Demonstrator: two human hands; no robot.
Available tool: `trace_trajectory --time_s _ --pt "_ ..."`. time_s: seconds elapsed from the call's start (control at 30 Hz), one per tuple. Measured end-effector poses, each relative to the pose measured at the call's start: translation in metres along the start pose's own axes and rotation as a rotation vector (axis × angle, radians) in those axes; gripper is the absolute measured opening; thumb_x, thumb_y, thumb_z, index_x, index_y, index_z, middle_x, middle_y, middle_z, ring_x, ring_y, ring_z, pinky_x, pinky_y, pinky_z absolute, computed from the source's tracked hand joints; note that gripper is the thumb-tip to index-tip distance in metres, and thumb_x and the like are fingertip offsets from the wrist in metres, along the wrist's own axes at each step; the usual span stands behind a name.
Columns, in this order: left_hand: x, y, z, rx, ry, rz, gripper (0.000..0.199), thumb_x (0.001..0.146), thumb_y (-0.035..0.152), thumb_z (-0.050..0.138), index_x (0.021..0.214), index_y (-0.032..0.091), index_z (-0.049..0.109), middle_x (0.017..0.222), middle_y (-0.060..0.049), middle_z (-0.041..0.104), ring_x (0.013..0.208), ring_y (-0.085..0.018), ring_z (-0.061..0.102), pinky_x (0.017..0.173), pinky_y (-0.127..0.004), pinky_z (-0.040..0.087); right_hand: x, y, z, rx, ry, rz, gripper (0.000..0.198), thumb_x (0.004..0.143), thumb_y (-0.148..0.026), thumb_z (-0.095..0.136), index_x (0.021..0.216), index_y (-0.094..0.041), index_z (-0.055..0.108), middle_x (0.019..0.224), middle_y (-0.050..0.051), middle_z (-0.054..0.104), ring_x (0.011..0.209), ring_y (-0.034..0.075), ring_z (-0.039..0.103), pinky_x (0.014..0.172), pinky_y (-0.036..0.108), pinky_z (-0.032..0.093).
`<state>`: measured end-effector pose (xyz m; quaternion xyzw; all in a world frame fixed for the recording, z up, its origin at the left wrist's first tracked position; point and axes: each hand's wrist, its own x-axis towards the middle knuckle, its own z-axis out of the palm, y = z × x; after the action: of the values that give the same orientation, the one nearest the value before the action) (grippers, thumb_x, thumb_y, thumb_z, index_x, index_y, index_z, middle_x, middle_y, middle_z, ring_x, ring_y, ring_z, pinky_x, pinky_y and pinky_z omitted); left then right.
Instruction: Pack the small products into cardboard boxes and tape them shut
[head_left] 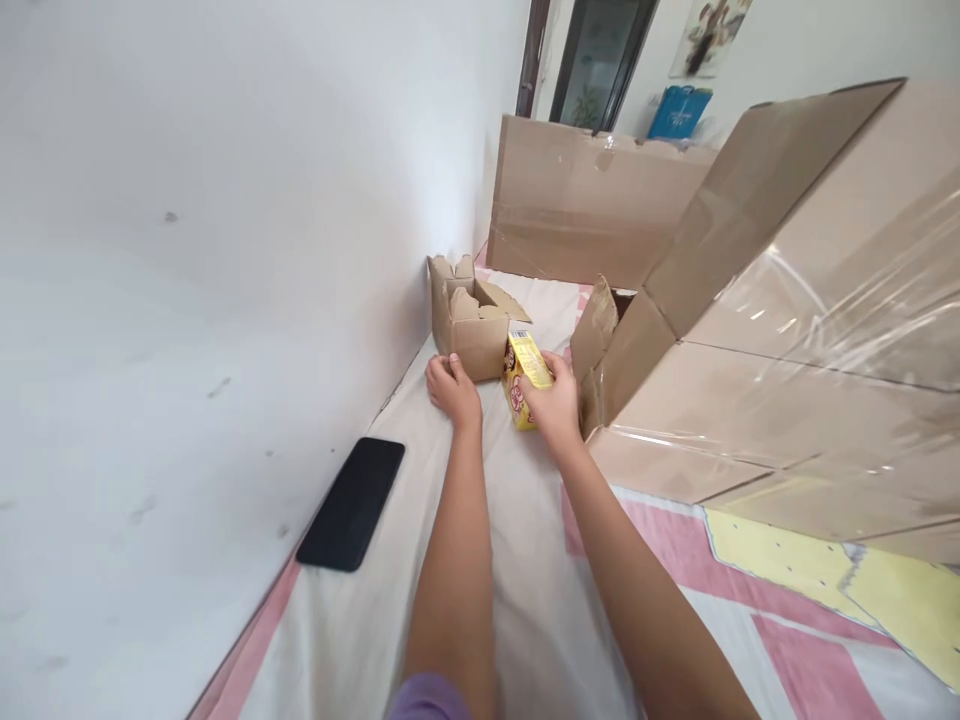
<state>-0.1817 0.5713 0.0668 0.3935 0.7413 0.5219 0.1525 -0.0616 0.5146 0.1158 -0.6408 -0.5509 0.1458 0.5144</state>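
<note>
My right hand [553,402] grips a small yellow carton [517,385] with red and dark printing, thumb on the near side and fingers on the right. The carton stands on the sheet, its barcode end up. Just left of it is a small cardboard box [480,345] with torn, raised flaps, close to the wall. My left hand [453,388] rests at the front left corner of this box, its fingers curled in with nothing seen in them. A dark phone [352,503] lies on the sheet at the left, nearer to me.
A white wall [225,300] runs along the left. Large taped cardboard boxes [787,380] stand on the right, and a cardboard panel [592,200] closes off the back. Beneath is a pink and white sheet [652,535]. A blue bag [679,112] shows beyond the panel.
</note>
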Motion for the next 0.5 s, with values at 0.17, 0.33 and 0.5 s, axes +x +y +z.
trace_trajectory --time_s 0.17,0.33,0.5 --pt "0.0 -0.008 0.007 0.019 -0.003 0.099 0.035 0.107 0.035 0.023 0.114 0.023 0.055 0.128 -0.011 0.064 0.124 -0.021 0.058 0.103 -0.036 0.046 -0.031 0.029 0.008 0.464 0.01 0.096 0.085 0.076 -0.045 0.071 0.147 -0.018 0.032 0.145 0.022 0.054 0.125 0.026 0.062 0.099 0.039 0.053" --pt "-0.003 -0.011 0.015 0.03 -0.009 0.206 0.037 0.107 0.031 0.024 0.137 0.021 0.043 0.15 -0.013 0.051 0.142 -0.014 0.045 0.11 -0.03 0.043 -0.041 0.043 0.012 0.452 -0.055 0.071 0.085 0.074 -0.046 0.074 0.145 -0.019 0.036 0.147 0.021 0.053 0.126 0.026 0.061 0.103 0.04 0.051" --pt "0.0 -0.016 0.019 0.016 -0.07 0.275 0.053 0.105 0.023 0.025 0.158 0.022 0.021 0.154 -0.01 0.049 0.141 -0.012 0.048 0.109 -0.027 0.046 -0.036 0.045 0.012 0.315 -0.063 0.04 0.071 0.077 -0.038 0.07 0.142 -0.021 0.046 0.134 0.013 0.066 0.113 0.024 0.067 0.098 0.039 0.053"
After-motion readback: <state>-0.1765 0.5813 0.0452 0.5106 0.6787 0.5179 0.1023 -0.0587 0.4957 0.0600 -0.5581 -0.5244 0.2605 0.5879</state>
